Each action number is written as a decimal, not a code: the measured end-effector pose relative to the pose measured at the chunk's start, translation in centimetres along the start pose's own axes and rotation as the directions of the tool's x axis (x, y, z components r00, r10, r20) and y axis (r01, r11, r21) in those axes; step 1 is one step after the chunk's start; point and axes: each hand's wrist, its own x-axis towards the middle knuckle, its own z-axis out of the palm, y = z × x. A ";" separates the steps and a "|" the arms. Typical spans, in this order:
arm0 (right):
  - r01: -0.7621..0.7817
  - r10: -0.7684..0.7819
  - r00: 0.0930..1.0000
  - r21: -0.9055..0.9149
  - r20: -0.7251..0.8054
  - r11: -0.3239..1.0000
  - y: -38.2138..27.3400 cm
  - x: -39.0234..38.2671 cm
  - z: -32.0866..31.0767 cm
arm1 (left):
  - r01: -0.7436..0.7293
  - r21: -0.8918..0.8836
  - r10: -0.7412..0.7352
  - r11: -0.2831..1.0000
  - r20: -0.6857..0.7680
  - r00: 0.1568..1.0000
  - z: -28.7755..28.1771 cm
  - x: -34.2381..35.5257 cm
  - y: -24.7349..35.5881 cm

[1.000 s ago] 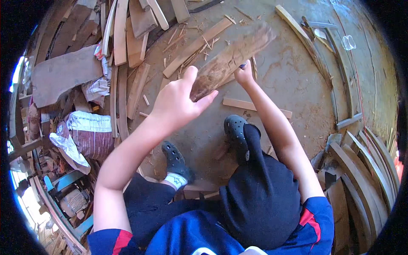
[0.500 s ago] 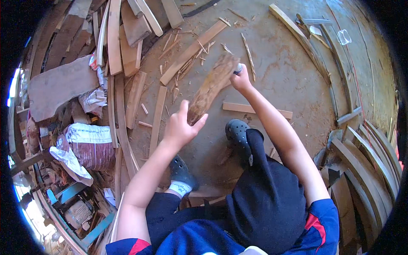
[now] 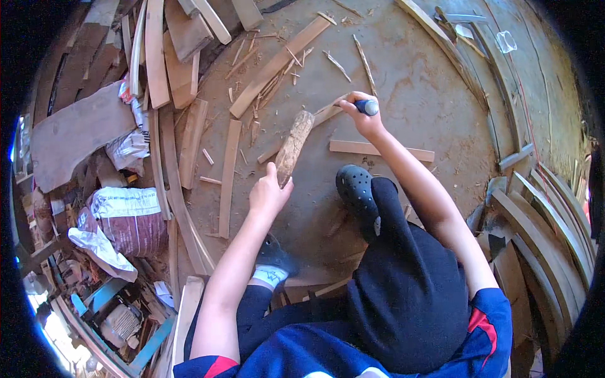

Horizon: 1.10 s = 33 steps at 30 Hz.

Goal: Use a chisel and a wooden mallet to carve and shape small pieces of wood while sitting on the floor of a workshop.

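My left hand (image 3: 269, 191) grips the lower end of a rough, bark-like piece of wood (image 3: 295, 143), which slants up and to the right. Closed round a dark blue handle with a pale round end (image 3: 367, 108) is my right hand (image 3: 365, 120), just right of the wood's upper end. The tool's working end is too thin and unclear to name. Under both, a narrow light wooden strip (image 3: 271, 152) runs diagonally, partly hidden by the held wood.
A plank (image 3: 381, 150) lies before my right shoe (image 3: 356, 192). Longer boards (image 3: 283, 66) and splinters (image 3: 365, 65) lie ahead. Stacked timber (image 3: 179, 69), a sack (image 3: 129, 217) and a motor (image 3: 123, 324) crowd the left; curved wooden pieces (image 3: 535, 249) stand right.
The rough wood, blurred before, now shows sharply and points more upright. My right hand has turned, bringing the blue handle's end into view, and the diagonal strip is uncovered.
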 end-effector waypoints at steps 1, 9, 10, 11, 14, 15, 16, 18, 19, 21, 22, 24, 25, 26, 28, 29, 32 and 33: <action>-0.002 0.002 1.000 0.025 0.003 1.000 -0.1 -0.3 -0.2 | 0.003 0.022 -0.003 1.000 0.008 1.000 -0.2 -0.1 0.5; -0.066 0.086 0.991 0.181 -0.104 0.981 1.2 -1.0 -2.0 | -0.001 0.102 -0.001 0.995 0.010 1.000 0.2 0.0 0.7; -0.073 0.192 0.957 0.460 -0.218 0.885 1.4 -0.3 -2.8 | -0.003 0.099 0.002 0.995 0.007 1.000 0.2 -0.1 0.9; -0.028 0.320 0.901 0.697 -0.293 0.716 1.6 0.4 -3.7 | -0.009 0.100 0.007 0.995 0.013 1.000 0.2 0.0 1.1; 0.122 0.258 0.905 0.785 -0.340 0.608 1.6 1.8 -6.0 | 0.000 0.089 -0.002 0.996 0.016 1.000 0.0 0.0 1.3; 0.118 0.263 0.904 0.789 -0.336 0.603 1.4 2.0 -6.0 | 0.004 0.086 -0.006 0.996 0.027 1.000 -0.1 0.2 1.1; 0.097 0.267 0.903 0.766 -0.336 0.635 1.1 2.3 -6.1 | 0.006 0.084 -0.010 0.996 0.038 0.999 -0.3 0.2 1.0; 0.072 0.238 0.921 0.734 -0.310 0.676 1.0 2.5 -6.0 | 0.010 0.070 -0.012 0.997 0.031 0.999 -0.4 0.1 1.0; 0.072 0.240 0.919 0.732 -0.313 0.677 1.2 2.5 -5.9 | 0.008 0.053 -0.009 0.999 0.022 1.000 -0.4 0.1 1.2; -0.118 0.327 0.909 0.595 -0.257 0.795 1.4 2.5 -5.4 | 0.009 0.049 -0.010 0.999 0.022 1.000 -0.3 0.0 1.4; -0.138 0.311 0.923 0.557 -0.229 0.819 1.6 2.6 -5.0 | 0.012 0.045 -0.013 0.999 0.019 1.000 -0.3 0.0 1.5; -0.155 0.290 0.930 0.475 -0.224 0.866 1.8 2.8 -3.6 | 0.015 0.053 -0.016 0.998 0.023 1.000 -0.3 0.0 1.6; -0.169 0.268 0.940 0.393 -0.210 0.904 1.7 2.7 -3.4 | 0.025 0.060 -0.026 0.998 0.023 0.999 -0.4 -0.1 1.8; -0.195 0.238 0.959 0.252 -0.153 0.948 1.5 2.8 -3.6 | 0.021 0.060 -0.022 0.998 0.028 0.999 -0.4 -0.1 2.0; -0.176 0.208 0.967 0.200 -0.150 0.964 0.9 2.9 -2.9 | 0.036 0.067 -0.038 0.997 0.033 0.999 -0.8 -0.1 2.1; -0.156 0.176 0.974 0.142 -0.145 0.978 0.5 3.0 -2.6 | 0.039 0.071 -0.041 0.997 0.033 0.999 -0.8 -0.2 2.0; -0.131 0.142 0.980 0.083 -0.143 0.988 0.3 3.1 -2.9 | 0.020 0.073 -0.022 0.997 0.021 1.000 -0.6 0.1 1.9; -0.131 0.142 0.979 0.082 -0.143 0.988 0.4 3.1 -2.9 | 0.016 0.075 -0.017 0.997 0.020 1.000 -0.4 0.1 1.7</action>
